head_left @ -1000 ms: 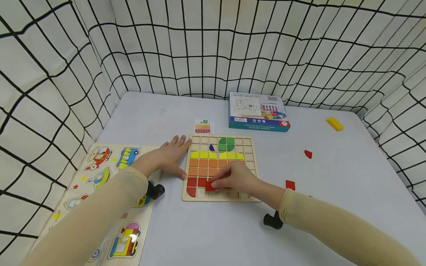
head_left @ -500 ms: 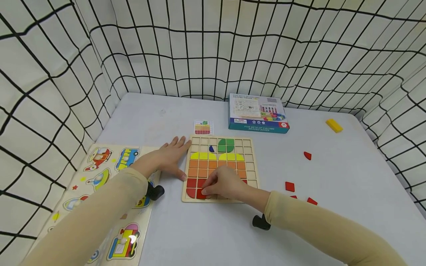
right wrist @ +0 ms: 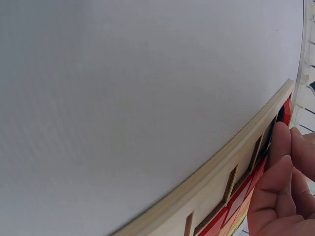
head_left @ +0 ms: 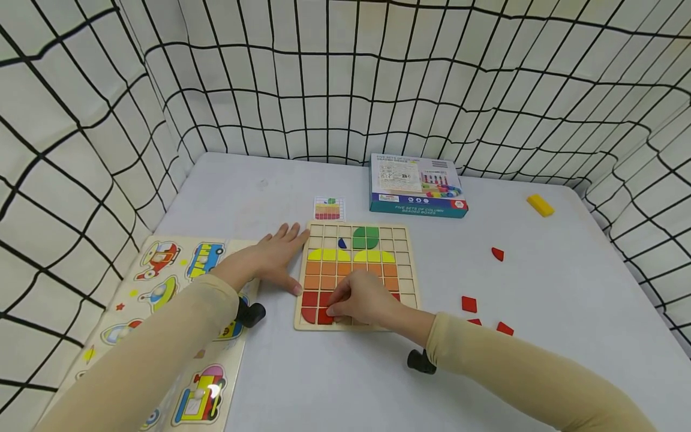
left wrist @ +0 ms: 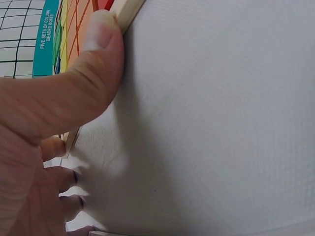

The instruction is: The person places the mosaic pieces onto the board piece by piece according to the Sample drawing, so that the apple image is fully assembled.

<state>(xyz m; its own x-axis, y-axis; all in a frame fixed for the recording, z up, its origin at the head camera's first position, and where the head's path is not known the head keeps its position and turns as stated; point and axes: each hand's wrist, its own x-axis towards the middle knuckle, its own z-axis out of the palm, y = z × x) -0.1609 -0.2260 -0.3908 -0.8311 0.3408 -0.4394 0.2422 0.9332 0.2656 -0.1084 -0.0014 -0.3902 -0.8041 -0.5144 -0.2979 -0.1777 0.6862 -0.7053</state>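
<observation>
The wooden grid board point(head_left: 412, 279) lies in the middle of the table, filled with rows of orange, yellow and red tiles, plus green and blue ones higher up. My right hand point(head_left: 363, 298) is over its lower rows, thumb and fingertips pinching a red square tile point(head_left: 323, 317) at the second cell of the bottom row, beside a rounded red corner tile point(head_left: 308, 315). My left hand point(head_left: 276, 259) is spread along the board's left edge; in the left wrist view its thumb point(left wrist: 101, 46) touches the rim. My right hand hides part of the lower rows.
Loose red tiles point(head_left: 469, 304) lie to the right, with a yellow block point(head_left: 540, 205) farther back. A small pattern card point(head_left: 329, 209) and a boxed bead set point(head_left: 417, 186) stand behind the board. A vehicle knob puzzle point(head_left: 186, 342) lies left under my forearm. Black netting point(head_left: 353, 93) surrounds the table.
My right hand has moved left and down with the red square tile, from just below the red row to the bottom-row cell beside the corner tile. My left hand stays in place.
</observation>
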